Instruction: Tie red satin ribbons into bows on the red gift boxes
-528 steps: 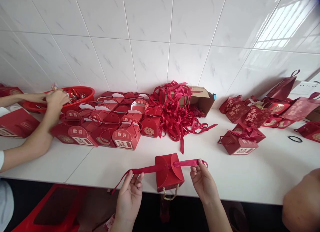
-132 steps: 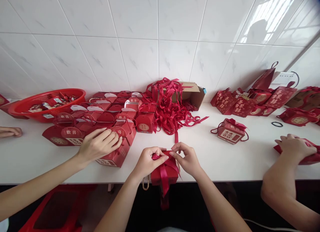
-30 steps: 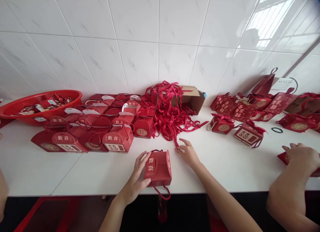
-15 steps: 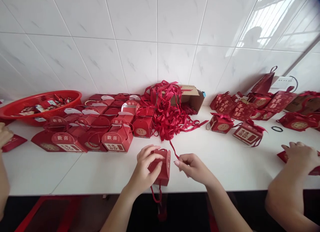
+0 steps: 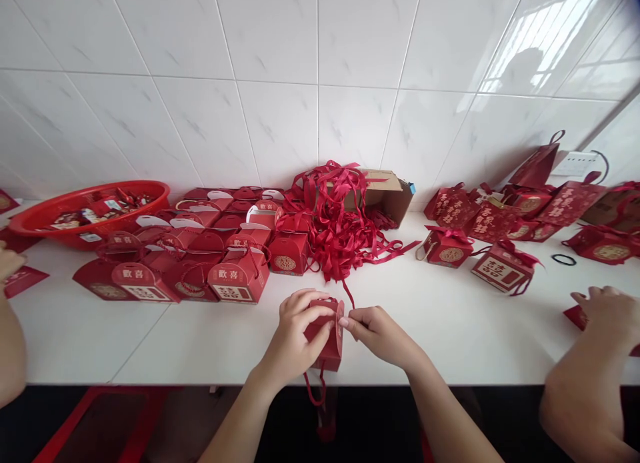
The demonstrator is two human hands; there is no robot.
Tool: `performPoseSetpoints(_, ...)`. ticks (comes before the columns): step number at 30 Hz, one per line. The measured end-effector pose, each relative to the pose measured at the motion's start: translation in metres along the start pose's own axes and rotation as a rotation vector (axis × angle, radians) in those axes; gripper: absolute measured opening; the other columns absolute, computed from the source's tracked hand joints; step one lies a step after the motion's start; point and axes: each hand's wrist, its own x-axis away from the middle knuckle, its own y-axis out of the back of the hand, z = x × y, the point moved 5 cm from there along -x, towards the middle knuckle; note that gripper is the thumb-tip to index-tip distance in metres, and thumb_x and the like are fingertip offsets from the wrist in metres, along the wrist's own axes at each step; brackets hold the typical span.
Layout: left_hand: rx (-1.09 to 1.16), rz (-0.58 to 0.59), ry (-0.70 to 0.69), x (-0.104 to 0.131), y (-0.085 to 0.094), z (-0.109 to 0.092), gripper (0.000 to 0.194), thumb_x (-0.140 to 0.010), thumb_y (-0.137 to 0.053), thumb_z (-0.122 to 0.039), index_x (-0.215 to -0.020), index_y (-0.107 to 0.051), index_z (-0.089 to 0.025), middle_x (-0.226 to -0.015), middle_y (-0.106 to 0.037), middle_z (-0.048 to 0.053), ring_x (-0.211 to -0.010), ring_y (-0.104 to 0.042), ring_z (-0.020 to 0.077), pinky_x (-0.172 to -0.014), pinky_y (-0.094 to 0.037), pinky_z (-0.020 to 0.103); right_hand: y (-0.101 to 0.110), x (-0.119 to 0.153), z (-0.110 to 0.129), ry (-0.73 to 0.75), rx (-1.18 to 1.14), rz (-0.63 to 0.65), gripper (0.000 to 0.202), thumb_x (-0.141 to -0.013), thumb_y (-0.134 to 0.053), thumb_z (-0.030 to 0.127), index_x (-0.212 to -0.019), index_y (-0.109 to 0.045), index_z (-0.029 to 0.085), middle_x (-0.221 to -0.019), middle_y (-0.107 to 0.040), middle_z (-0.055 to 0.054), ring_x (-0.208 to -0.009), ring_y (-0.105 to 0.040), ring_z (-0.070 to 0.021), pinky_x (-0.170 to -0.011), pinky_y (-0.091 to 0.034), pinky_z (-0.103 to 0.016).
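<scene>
A small red gift box [image 5: 327,353] stands near the table's front edge, its cord handle hanging down over that edge. My left hand [image 5: 303,326] curves over its top and left side, with thumb and fingers on the panels. From the ribbon pile, one red ribbon [image 5: 349,293] runs down to my right hand [image 5: 377,331]. That hand pinches it, thumb and forefinger at the box's right flap. Whether the fingertips also touch the flap is hard to tell. Part of the box is hidden under my left fingers.
Behind lie a heap of red ribbons [image 5: 345,243] and a cardboard box [image 5: 395,203]. Rows of red gift boxes [image 5: 240,273] and a red basin [image 5: 165,195] of packets are at left. Bow-tied boxes [image 5: 449,248] stand right. Co-workers' arms [image 5: 580,383] reach in at both sides.
My right hand has moved left with the ribbon, from beside the gift box to its right flap. My left hand stays on the box, and the view has shifted slightly.
</scene>
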Motion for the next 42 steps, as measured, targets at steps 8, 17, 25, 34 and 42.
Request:
performPoseSetpoints(8, -0.003, -0.012, -0.003, 0.001, -0.001, 0.0, 0.013, -0.084, -0.055, -0.022, -0.091, -0.065, -0.025, -0.112, -0.063, 0.004, -0.114, -0.05, 0.0252, -0.097, -0.037, 0.044, -0.002, -0.004, 0.002, 0.011, 0.028, 0.029, 0.047, -0.091, -0.04, 0.052, -0.057, -0.039, 0.019, -0.051, -0.032, 0.006, -0.049, -0.028, -0.0083, -0.048, -0.025, -0.022)
performPoseSetpoints(17, 0.017, -0.04, 0.017, 0.001, -0.001, -0.002, 0.011, -0.084, -0.054, -0.021, -0.084, -0.065, -0.024, -0.106, -0.066, 0.004, -0.113, -0.051, 0.0258, -0.096, -0.036, 0.046, -0.005, -0.006, 0.008, 0.045, 0.028, 0.053, 0.045, -0.092, -0.038, 0.049, -0.06, -0.041, 0.019, -0.055, -0.037, 0.005, -0.052, -0.033, -0.009, -0.051, -0.027, -0.022)
performPoseSetpoints(25, 0.196, -0.183, 0.079, 0.003, 0.005, 0.006, 0.009, -0.083, -0.056, -0.018, -0.079, -0.064, -0.02, -0.098, -0.064, 0.006, -0.103, -0.057, 0.0228, -0.09, -0.044, 0.04, 0.008, -0.005, 0.01, 0.118, 0.083, -0.221, 0.031, -0.092, -0.042, 0.046, -0.092, -0.059, 0.02, -0.089, -0.06, -0.005, -0.081, -0.056, -0.0171, -0.073, -0.046, -0.03)
performPoseSetpoints(34, 0.262, -0.307, 0.069, 0.01, 0.033, 0.006, 0.009, -0.082, -0.058, -0.017, -0.089, -0.062, -0.022, -0.1, -0.059, 0.004, -0.1, -0.057, 0.0194, -0.092, -0.044, 0.033, 0.009, -0.005, 0.037, 0.328, -0.26, -0.149, 0.019, -0.091, -0.051, 0.032, -0.083, -0.064, 0.021, -0.084, -0.066, -0.005, -0.082, -0.062, -0.0172, -0.077, -0.05, -0.033)
performPoseSetpoints(42, 0.276, -0.095, 0.327, 0.039, 0.026, 0.028, 0.016, -0.081, -0.061, -0.029, -0.096, -0.059, -0.022, -0.098, -0.062, 0.003, -0.094, -0.06, 0.0191, -0.086, -0.05, 0.032, 0.067, 0.057, 0.08, 0.767, -0.545, -0.56, 0.005, -0.087, -0.061, 0.022, -0.091, -0.063, 0.025, -0.062, -0.062, 0.004, -0.06, -0.059, -0.0123, -0.081, -0.046, -0.035)
